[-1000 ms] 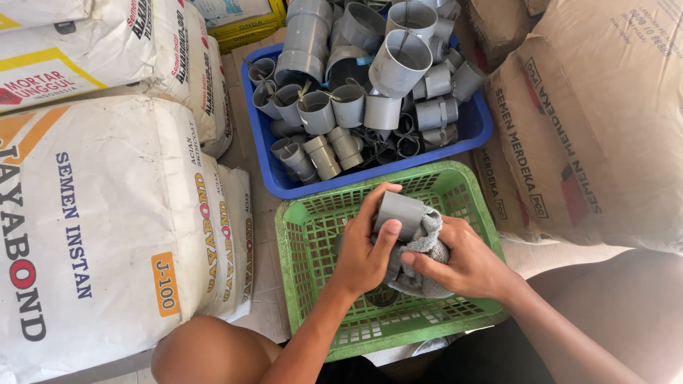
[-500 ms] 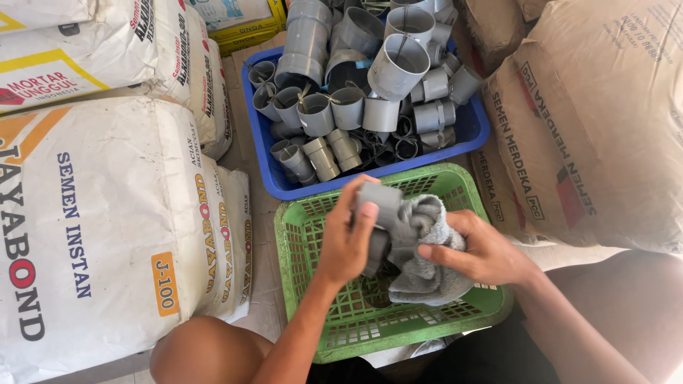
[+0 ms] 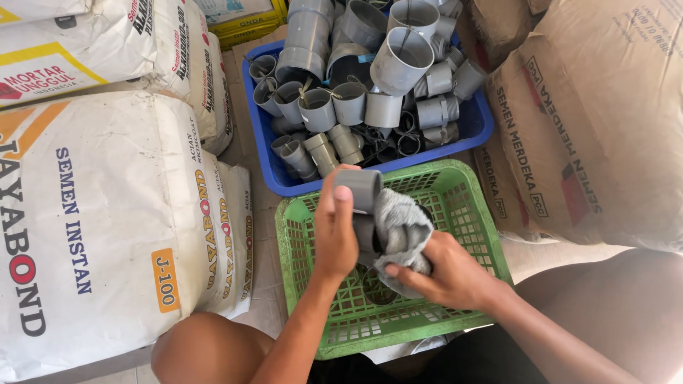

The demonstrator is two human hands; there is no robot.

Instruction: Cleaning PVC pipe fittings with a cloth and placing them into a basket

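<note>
My left hand [image 3: 334, 231] grips a grey plastic pipe fitting [image 3: 361, 190] and holds it above the green basket [image 3: 302, 284]. My right hand [image 3: 441, 274] clutches a grey cloth [image 3: 402, 227] and presses it against the side of the fitting. Both hands hover over the basket's mesh floor. The lower part of the fitting is hidden by the cloth and my fingers.
A blue crate [image 3: 469, 124] full of several grey pipe fittings [image 3: 398, 60] stands just beyond the basket. Large white cement sacks [image 3: 107, 206] lie to the left, brown paper sacks [image 3: 597, 121] to the right. My knee [image 3: 206, 348] shows at the bottom.
The fitting has turned in my left hand and moved a little left and up. The cloth has slid from the top of the fitting down to its right side.
</note>
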